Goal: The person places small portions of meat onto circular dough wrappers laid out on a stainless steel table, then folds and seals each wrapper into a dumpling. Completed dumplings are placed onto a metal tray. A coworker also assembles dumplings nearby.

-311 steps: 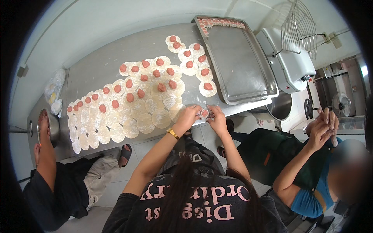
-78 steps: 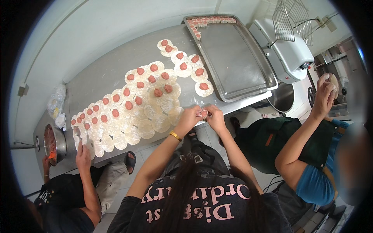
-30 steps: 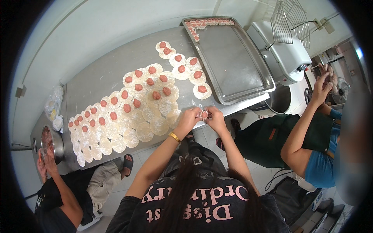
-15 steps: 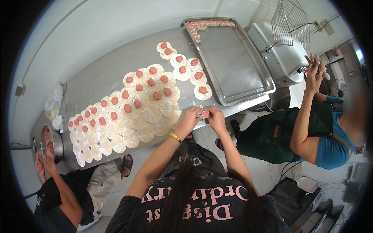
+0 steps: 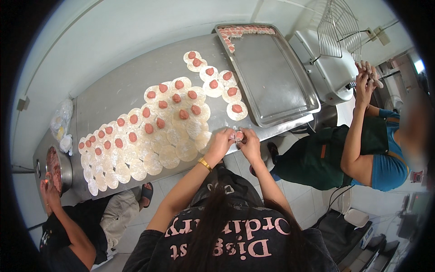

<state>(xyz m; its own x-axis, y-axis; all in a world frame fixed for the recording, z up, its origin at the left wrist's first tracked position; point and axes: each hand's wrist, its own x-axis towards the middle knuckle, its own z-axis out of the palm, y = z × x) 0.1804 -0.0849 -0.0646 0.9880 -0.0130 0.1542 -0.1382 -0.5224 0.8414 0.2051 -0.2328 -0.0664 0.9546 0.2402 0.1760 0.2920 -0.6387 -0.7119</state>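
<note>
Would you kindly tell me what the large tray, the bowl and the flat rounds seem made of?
Large tray: apparently metal, satin grey with soft reflections. Bowl: shiny metal, perhaps stainless steel, its wall gleaming. Flat rounds: probably dough, matte, pale, dusted white.

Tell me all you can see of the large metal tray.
The large metal tray is grey, rectangular and shallow, with a raised rim and dull sheen. It lies flat on the steel table, toward its right end. Small dumplings with pink filling showing sit packed along its far edge and partway down its left side.
</note>
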